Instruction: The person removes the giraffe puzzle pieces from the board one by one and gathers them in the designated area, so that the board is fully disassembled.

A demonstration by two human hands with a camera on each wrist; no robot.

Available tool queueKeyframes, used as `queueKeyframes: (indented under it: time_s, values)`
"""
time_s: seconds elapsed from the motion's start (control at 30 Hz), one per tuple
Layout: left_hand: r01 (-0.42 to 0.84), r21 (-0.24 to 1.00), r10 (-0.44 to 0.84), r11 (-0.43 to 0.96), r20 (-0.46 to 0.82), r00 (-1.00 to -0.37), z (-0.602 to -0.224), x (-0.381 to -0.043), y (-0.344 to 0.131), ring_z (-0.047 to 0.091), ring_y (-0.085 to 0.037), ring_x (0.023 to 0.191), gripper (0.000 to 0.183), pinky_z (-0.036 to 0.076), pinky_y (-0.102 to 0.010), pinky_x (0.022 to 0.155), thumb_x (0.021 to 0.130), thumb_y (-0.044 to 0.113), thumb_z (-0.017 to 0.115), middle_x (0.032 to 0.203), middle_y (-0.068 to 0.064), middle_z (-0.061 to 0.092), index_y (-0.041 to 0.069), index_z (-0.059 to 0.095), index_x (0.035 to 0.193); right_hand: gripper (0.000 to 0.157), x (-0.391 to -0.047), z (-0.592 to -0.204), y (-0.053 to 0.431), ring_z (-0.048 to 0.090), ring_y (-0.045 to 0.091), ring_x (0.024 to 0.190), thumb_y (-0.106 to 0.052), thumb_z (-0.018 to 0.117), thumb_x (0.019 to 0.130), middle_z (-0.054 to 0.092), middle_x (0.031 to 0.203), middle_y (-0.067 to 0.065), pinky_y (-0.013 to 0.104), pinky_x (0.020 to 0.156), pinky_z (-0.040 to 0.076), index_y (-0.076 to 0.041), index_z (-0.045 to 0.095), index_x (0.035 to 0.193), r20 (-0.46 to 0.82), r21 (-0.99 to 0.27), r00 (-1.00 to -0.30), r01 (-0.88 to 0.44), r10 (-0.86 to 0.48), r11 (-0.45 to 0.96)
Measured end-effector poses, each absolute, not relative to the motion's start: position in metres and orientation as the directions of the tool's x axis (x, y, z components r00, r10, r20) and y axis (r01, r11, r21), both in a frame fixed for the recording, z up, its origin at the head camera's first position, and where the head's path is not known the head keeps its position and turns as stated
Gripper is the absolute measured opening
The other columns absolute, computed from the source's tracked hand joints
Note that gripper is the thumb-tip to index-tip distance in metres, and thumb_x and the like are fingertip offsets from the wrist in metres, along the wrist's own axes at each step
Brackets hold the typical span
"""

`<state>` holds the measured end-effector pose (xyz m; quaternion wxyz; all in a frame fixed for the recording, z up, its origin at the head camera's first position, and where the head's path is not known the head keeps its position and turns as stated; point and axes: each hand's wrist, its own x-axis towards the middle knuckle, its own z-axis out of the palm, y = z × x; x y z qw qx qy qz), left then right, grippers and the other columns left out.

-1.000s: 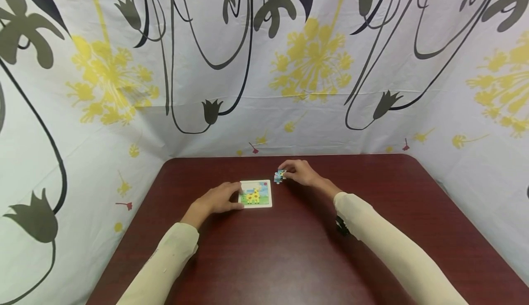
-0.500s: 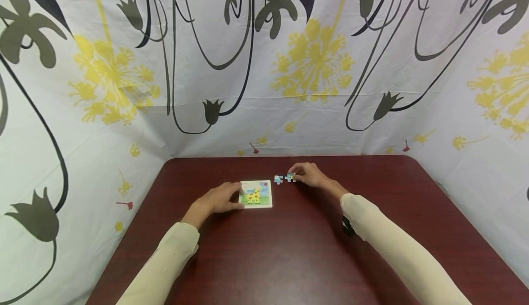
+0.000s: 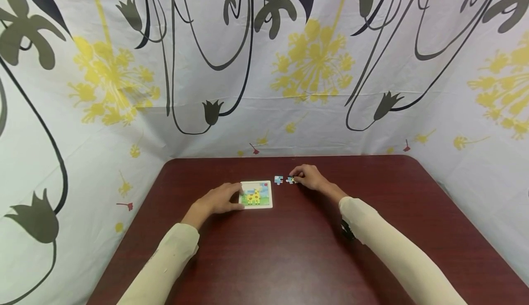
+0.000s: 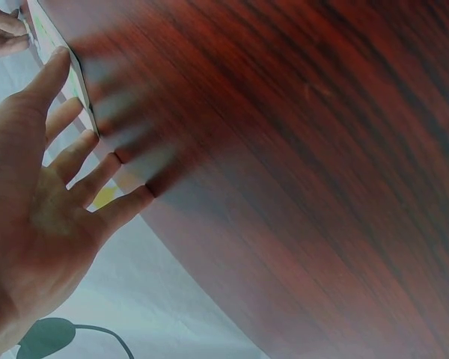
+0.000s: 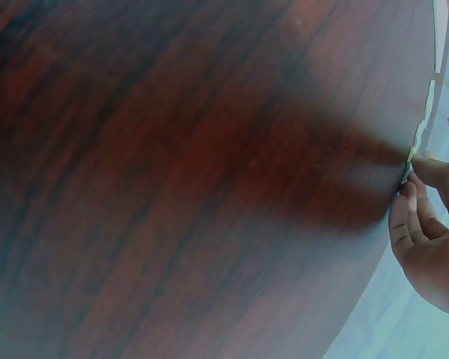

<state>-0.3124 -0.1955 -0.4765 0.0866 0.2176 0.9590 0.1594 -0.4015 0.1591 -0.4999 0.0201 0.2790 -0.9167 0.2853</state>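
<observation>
A white-framed giraffe puzzle [image 3: 261,206] lies flat on the dark red table. My left hand [image 3: 219,198] rests at its left side, index finger and thumb on the frame; in the left wrist view the fingers [image 4: 75,153] are spread and fairly straight. To the right of the frame, my right hand [image 3: 310,177] pinches a small puzzle piece [image 3: 289,180] between thumb and fingers, low over the tabletop and partly covered by the fingertips. Between this piece and the frame lies another light blue puzzle piece [image 3: 278,180], with a narrow gap on either side.
The reddish-brown table [image 3: 264,259] stretches out on all sides of the hands, its far edge just beyond the pieces. A white cloth [image 3: 264,126] with yellow and grey flower prints hangs behind and along the sides.
My right hand has moved right, parting its puzzle piece from the other, then come slightly nearer and lower. The other piece now lies alone. My left hand and the framed puzzle stay put.
</observation>
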Motion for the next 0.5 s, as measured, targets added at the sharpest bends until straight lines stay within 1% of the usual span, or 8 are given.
queueKeyframes:
  time_s: [0.3, 0.5]
  values:
    - [0.388, 0.342, 0.442, 0.856, -0.096, -0.892, -0.4768, -0.3113, -0.195, 0.052, -0.022, 0.126, 0.044, 0.047, -0.05, 0.102, 0.092, 0.044, 0.079, 0.141, -0.003, 0.057, 0.023, 0.063, 0.128, 0.015, -0.3995, -0.5004, 0.1584, 0.068, 0.017, 0.081, -0.003, 0.072, 0.096, 0.076, 0.098, 0.009, 0.039, 0.077, 0.056, -0.001, 0.076, 0.11, 0.205, -0.514, -0.846, -0.521, -0.492, 0.681]
    - [0.369, 0.35, 0.427, 0.861, -0.101, -0.899, -0.4772, -0.3107, -0.1949, 0.049, -0.025, 0.135, 0.054, 0.045, -0.052, 0.107, 0.093, 0.046, 0.078, 0.147, -0.006, 0.054, 0.019, 0.06, 0.136, 0.013, -0.4004, -0.5016, 0.1569, 0.069, 0.019, 0.084, -0.005, 0.072, 0.096, 0.076, 0.097, 0.009, 0.039, 0.079, 0.056, -0.002, 0.077, 0.108, 0.204, -0.504, -0.857, -0.507, -0.474, 0.699]
